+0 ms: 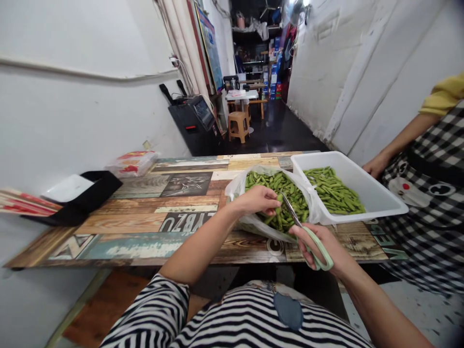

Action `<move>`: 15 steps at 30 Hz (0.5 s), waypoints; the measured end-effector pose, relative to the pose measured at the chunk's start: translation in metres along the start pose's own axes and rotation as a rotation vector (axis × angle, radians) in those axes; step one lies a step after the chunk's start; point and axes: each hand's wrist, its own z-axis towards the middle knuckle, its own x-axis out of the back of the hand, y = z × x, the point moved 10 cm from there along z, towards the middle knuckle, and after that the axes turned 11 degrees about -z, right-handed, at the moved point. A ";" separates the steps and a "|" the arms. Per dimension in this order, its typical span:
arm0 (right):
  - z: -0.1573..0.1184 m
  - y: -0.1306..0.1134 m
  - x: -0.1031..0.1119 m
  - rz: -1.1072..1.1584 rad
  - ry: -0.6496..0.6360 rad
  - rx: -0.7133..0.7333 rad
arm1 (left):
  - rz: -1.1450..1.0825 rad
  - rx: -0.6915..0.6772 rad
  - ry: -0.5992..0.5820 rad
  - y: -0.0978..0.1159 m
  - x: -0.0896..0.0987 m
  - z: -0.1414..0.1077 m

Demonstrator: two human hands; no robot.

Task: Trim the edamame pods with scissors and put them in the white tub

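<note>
1. Nearest, just past the striped shirt (224, 321), the right hand (330, 240) is wrapped around one pair of scissors (297, 222) with pale green handles. Whether the blades are parted, I can't tell.
2. A little farther and to the left, the left hand (259, 199) is pinched narrow, apparently on one green pod (279, 197), right by the blade tips. I'd worry about a nicked fingertip: a slip of the scissors so close would do it.
3. Below the hands sits one plastic bag (233, 185), open, on the right half of the patterned table (126, 208). It holds one heap of pods (292, 188), too many to count. Its soft rim might sag or get snipped, and pods could spill.
4. Right beside the bag stands one white tub (384, 204) with a second heap (335, 193), also past counting. It seems close to the table's right edge, so a bump might tip it.
5. One co-worker's hand (376, 164) is at the tub's far right side; its grip I can't make out.
6. Across on the left are one black box (108, 189) and, farther, one clear packet (132, 163).
7. Beyond the table: one black machine (197, 121) and one stool (238, 126) plainly in sight.
</note>
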 end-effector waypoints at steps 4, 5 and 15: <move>-0.003 -0.001 -0.010 0.209 -0.067 0.036 | -0.314 -0.070 0.174 0.003 0.016 -0.002; -0.004 -0.001 -0.014 0.246 -0.092 0.045 | -0.343 -0.103 0.207 0.004 0.018 -0.003; -0.004 -0.003 -0.015 0.186 -0.053 0.023 | -0.270 -0.180 0.262 0.002 0.002 -0.012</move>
